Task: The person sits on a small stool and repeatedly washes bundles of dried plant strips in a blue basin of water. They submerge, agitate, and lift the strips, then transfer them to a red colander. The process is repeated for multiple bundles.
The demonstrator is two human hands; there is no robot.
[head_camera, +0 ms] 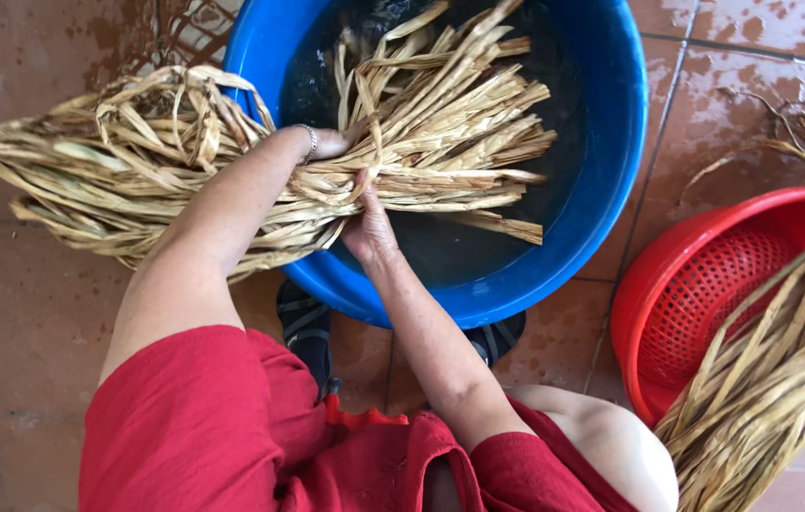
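A thick bundle of dried tan leaf strips (137,161) lies across the rim of a big blue basin (601,171) that holds dark water. Its right end fans out over the water. My left hand (326,144), with a bracelet at the wrist, is pushed into the bundle from above, its fingers hidden in the strips. My right hand (369,223) grips the same bundle from below at the basin's near rim.
A red perforated basket (696,284) stands at the right on the wet reddish tile floor (23,313), with more dried strips (781,360) draped over it. My feet in dark sandals (306,327) are under the basin's near edge. I wear red clothing.
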